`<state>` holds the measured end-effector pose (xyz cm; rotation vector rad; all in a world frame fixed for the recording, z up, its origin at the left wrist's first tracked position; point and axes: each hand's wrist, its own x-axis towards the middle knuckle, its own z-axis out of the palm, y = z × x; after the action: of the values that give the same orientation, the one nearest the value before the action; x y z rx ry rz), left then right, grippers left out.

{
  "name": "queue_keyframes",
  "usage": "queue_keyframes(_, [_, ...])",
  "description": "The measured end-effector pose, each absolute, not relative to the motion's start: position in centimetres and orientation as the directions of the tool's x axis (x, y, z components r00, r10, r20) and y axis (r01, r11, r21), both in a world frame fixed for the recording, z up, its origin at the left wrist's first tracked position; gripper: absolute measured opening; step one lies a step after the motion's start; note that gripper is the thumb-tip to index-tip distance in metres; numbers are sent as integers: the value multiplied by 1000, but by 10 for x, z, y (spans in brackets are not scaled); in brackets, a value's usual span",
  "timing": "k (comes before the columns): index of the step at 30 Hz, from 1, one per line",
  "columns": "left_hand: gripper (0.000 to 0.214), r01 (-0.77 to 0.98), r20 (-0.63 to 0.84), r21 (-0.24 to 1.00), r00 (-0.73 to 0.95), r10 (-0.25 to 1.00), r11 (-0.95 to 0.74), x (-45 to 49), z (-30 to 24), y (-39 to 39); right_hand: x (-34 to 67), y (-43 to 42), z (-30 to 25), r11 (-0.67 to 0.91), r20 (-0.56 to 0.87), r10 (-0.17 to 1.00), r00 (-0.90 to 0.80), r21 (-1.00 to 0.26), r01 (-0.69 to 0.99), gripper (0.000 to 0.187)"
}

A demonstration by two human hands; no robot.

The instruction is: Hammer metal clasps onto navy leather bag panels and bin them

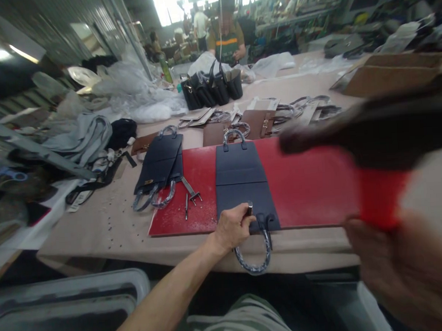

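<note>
My left hand (234,226) is closed around a short metal punch (250,208), held upright on a navy leather bag panel (240,172). The panel lies on a red board (303,186), and its near wrapped handle (254,267) hangs past the table edge. Up close on the right, my right hand (407,259) grips a hammer (378,197) with a red handle and dark head, raised and blurred by motion. Left of the panel, a forked metal tool (191,190) and a thin metal rod (186,207) rest on the board.
More navy bag panels (159,161) with wrapped handles lie at the left. Brown bag panels (256,121) and finished black bags (211,89) sit farther back. A cardboard box (394,72) stands at the right rear. Across the table is a person (226,37); a grey bin (138,278) is below left.
</note>
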<state>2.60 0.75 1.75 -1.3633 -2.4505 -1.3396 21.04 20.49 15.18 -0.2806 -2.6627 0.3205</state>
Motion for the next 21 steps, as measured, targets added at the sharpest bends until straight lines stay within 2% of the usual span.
queue_keyframes(2, [9,696,394,676,-620,679,244,26,17,8,211,204,145,967,360,140,-922,-252,49,33])
queue_keyframes(4, [9,690,392,684,-621,679,236,26,17,8,208,204,143,972,323,90,-942,-234,12,34])
queue_keyframes(6, [9,693,402,683,-620,674,231,27,17,9,201,206,144,962,253,139,-957,-265,70,33])
queue_keyframes(9, [7,691,398,678,-631,666,250,29,20,9,178,204,138,889,57,297,-953,-380,254,29])
queue_keyframes(12, [10,672,376,698,-639,671,249,28,24,8,143,196,117,834,-106,369,-923,-400,379,23])
queue_keyframes(18, [8,677,335,706,-577,745,207,20,30,2,96,182,66,803,-184,417,-890,-385,455,19])
queue_keyframes(21, [11,742,369,661,-456,810,117,19,26,0,94,183,58,787,-208,446,-871,-373,492,22])
